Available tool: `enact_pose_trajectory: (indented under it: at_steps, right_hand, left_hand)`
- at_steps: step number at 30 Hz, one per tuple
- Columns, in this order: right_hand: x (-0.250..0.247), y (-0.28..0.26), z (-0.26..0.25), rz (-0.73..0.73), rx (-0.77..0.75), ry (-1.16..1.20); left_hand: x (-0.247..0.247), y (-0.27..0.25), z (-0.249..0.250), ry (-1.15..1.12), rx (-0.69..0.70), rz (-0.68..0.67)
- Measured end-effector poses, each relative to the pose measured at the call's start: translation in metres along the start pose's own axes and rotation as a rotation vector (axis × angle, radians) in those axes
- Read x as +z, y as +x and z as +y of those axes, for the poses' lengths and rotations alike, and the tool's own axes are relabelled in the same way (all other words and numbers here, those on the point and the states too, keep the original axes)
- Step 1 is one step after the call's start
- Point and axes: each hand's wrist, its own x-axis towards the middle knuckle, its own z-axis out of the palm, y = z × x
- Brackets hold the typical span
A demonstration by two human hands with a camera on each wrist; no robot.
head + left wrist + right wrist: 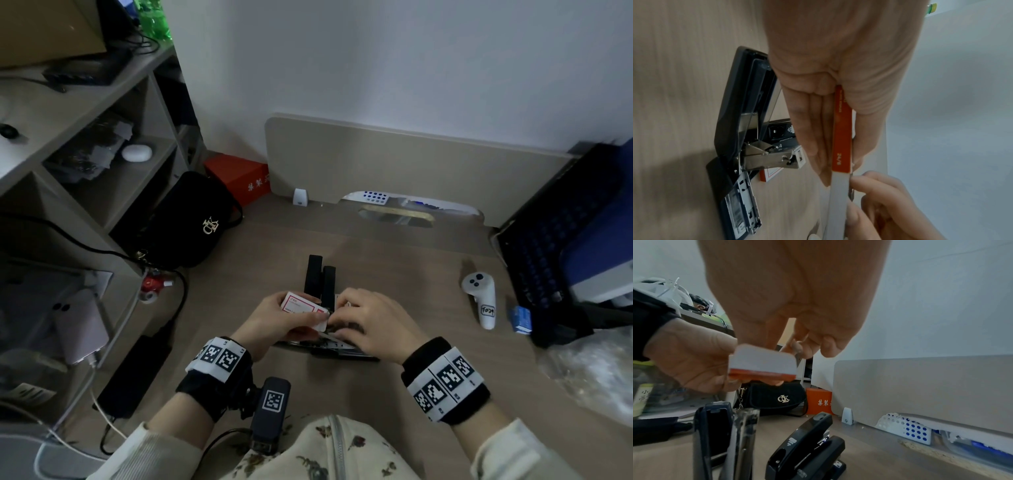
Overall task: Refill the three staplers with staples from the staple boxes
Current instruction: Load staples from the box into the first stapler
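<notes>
My left hand (274, 318) grips a white and red staple box (301, 306) over the middle of the desk. Its white inner tray (838, 194) is slid out of the red sleeve (841, 129). My right hand (370, 322) pinches what looks like a grey strip of staples (851, 192) at the tray's open end. Two black staplers (314, 277) (329, 286) stand just behind the hands with lids raised. A third stapler (740, 129) lies opened flat under the hands, its metal channel showing. A second staple box (769, 175) lies partly under it.
A white controller (479, 298) and a small blue box (521, 318) lie to the right, before a dark keyboard (555, 246). A black handbag (191, 222) and red box (239, 174) sit back left. Shelves, cables and a phone (80, 325) line the left.
</notes>
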Motion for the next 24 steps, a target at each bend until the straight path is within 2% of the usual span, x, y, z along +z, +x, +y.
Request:
enact_pose_trajectory:
  at_steps: [8, 18, 24]
  right_hand:
    - [0.0063, -0.0032, -0.0047, 0.067, -0.058, -0.018]
    - [0.0061, -0.0060, -0.0008, 0.140, 0.047, 0.088]
    - [0.0026, -0.0037, -0.0098, 0.247, 0.175, 0.541]
  left_hand:
    - [-0.0024, -0.0008, 0.0001, -0.045, -0.016, 0.005]
    - [-0.0059, 0.0032, -0.0002, -0.056, -0.007, 0.007]
    - [-0.0061, 0.0018, 0.0004, -0.059, 0.001, -0.002]
